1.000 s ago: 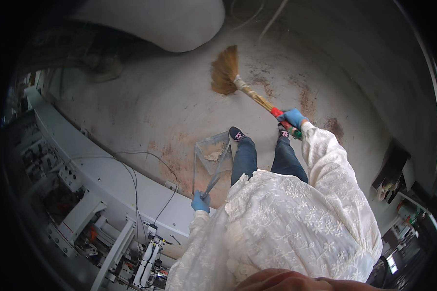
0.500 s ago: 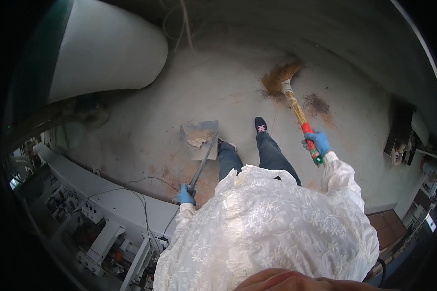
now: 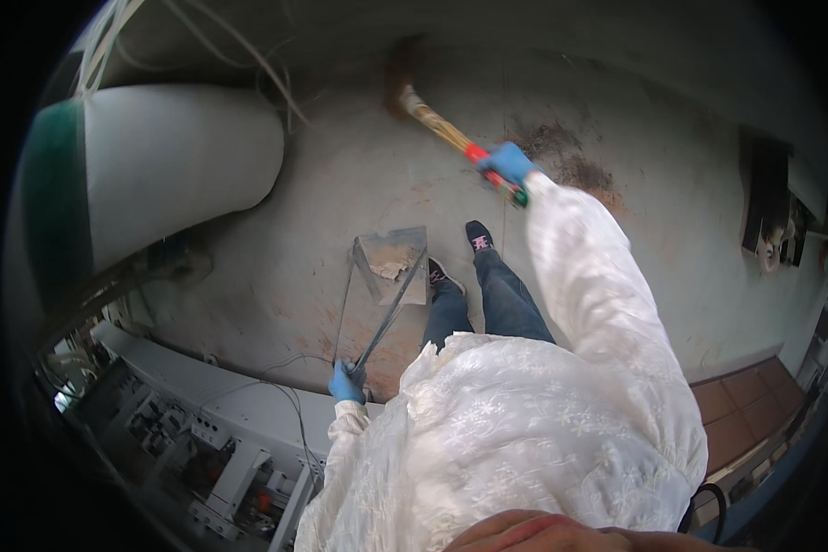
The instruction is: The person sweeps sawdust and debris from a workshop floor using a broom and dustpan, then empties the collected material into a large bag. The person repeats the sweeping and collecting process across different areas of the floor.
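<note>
Gloved in blue, my right hand (image 3: 510, 165) is closed round the red and green end of a broom (image 3: 446, 132). The broom reaches forward and left, its brown bristle head smeared by motion near the far floor. My left hand (image 3: 348, 381), also in a blue glove, grips the long handle of a metal dustpan (image 3: 415, 287). That dustpan rests on the floor beside my left shoe, with a pale heap of debris (image 3: 393, 264) in it. Dark and reddish dust (image 3: 547, 143) lies on the floor beyond my right hand.
A large white and green rounded casing (image 3: 179, 166) stands at the far left, with pale hoses (image 3: 248, 46) above it. Grey machinery (image 3: 221, 400) with cables runs along the near left. Brown panels (image 3: 750, 409) and a dark fixture (image 3: 768, 198) are at the right.
My right hand has swung the broom forward and to the left, away from the dust patch. The dustpan stays by my left foot, with its handle loop now spread into view.
</note>
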